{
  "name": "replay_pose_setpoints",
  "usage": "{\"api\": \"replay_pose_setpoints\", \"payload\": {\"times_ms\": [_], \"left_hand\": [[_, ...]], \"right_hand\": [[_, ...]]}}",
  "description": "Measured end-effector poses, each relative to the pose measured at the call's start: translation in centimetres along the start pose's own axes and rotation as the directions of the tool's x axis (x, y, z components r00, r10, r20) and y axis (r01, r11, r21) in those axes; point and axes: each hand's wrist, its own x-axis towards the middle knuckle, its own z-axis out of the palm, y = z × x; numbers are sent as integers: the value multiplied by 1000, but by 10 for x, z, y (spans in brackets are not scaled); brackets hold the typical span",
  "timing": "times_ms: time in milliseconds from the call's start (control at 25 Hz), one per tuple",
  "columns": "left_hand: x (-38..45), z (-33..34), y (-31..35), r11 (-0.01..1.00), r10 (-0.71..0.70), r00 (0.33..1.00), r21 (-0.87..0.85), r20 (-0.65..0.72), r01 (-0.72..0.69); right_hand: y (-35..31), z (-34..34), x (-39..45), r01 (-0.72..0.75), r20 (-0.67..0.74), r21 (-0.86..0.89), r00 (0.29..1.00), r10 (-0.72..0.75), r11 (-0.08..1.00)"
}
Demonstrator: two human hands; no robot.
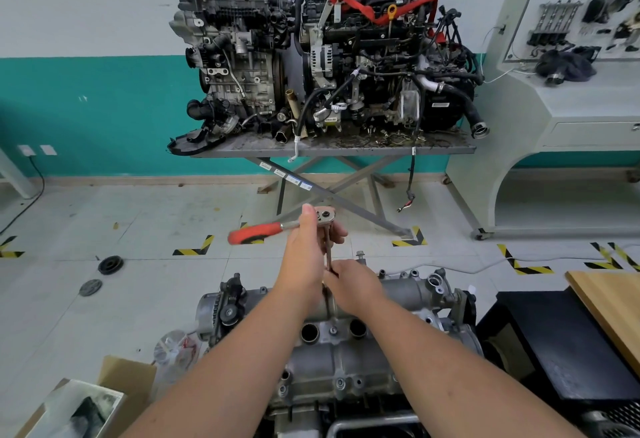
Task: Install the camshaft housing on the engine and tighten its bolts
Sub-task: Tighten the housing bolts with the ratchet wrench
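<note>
- The left hand (304,254) gripped the ratchet (277,228) at its head.
- The right hand (353,287) pinched the extension bar (328,254) low down.
- The camshaft housing (398,293) sat atop the engine (339,368).

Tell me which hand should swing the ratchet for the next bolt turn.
Left, probably. The left hand already grips the ratchet at its head, beside the red handle. The right hand sits low, steadying the extension bar at the camshaft housing, so it looks better kept there.
</note>
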Motion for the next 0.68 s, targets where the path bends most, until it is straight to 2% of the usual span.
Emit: {"api": "replay_pose_setpoints", "payload": {"times_ms": [80,120,240,360,520,680], "left_hand": [[6,-5,8,997,-56,998,-54,10,57],[9,-5,13,997,-76,997,-30,16,77],[15,-5,25,978,-126,987,178,95,108],[19,-7,41,892,-178,964,446,198,73],[24,4,61,670,-222,939,740,263,-49],[21,15,65,356,-137,920,885,368,-301]], "right_hand": [[0,2,0,-14,3,32,1000,14,999],[0,2,0,-20,5,36,1000,20,999],[0,1,-1,-23,1,56,1000,23,998],[0,0,-1,-29,3,49,1000,29,998],[-2,-4,-1,-31,25,48,999,30,998],[-3,-7,1,-37,56,64,998,33,997]]}}
